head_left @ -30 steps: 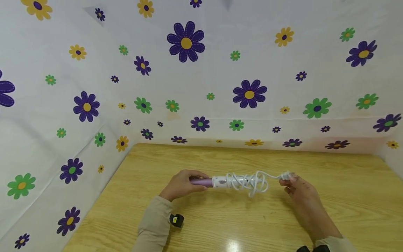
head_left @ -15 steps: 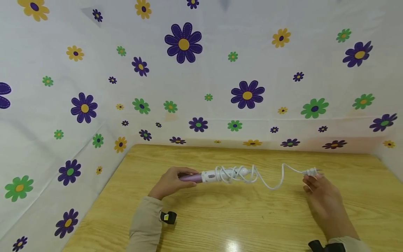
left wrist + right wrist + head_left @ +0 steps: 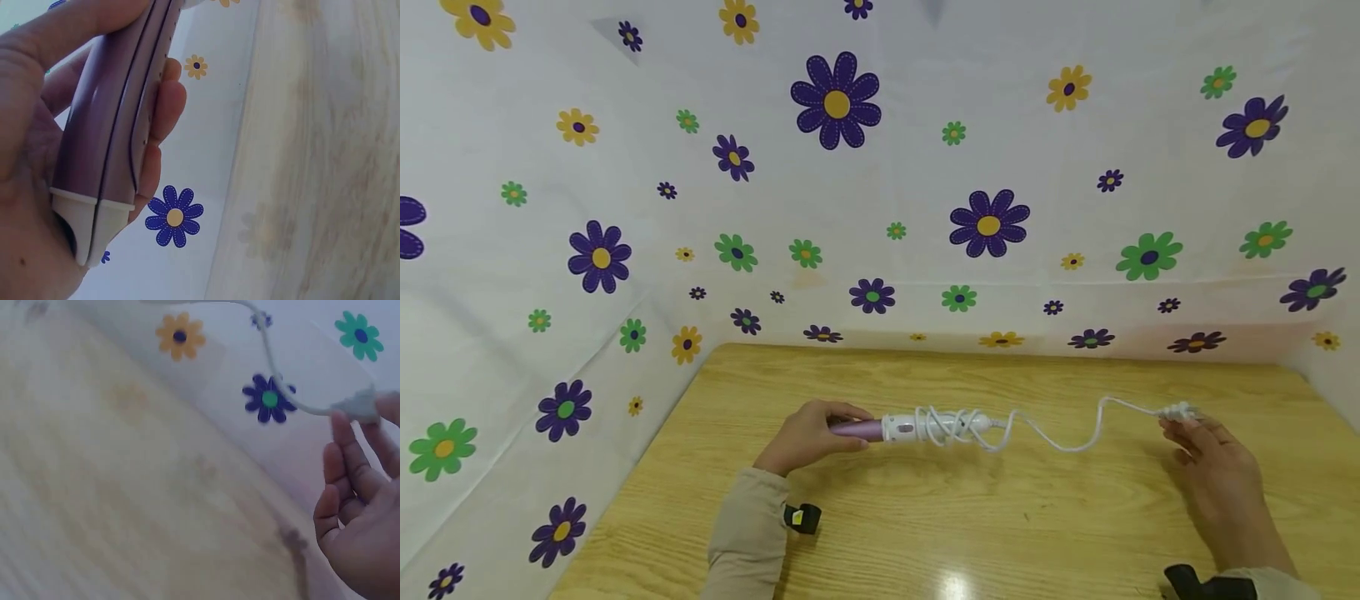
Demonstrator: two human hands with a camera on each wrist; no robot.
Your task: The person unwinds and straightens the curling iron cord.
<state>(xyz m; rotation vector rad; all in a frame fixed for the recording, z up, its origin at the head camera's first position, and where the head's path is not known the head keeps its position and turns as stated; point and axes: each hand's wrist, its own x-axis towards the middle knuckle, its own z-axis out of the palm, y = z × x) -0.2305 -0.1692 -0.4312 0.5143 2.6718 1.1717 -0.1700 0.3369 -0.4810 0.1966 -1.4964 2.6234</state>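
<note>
A hair straightener [image 3: 900,428], purple at one end and white at the other, is held level over the table. My left hand [image 3: 808,437] grips its purple end, and the left wrist view shows the fingers wrapped round the purple arms [image 3: 103,125] with their pale tips against the palm. Loops of white cord [image 3: 934,425] circle the white handle. From there a loose, wavy length runs right to the plug [image 3: 1178,412]. Thumb and fingers of my right hand [image 3: 1225,471] pinch that plug, while its other fingers curl loosely below in the right wrist view.
A wood-grain table [image 3: 925,517] lies under both hands. White cloth [image 3: 917,183] printed with purple, yellow and green flowers hangs behind it and along the left side. Black camera mounts [image 3: 802,518] sit at both wrists.
My right hand has moved right with the plug, drawing a longer stretch of cord out from the loops. The left hand and straightener have shifted slightly left.
</note>
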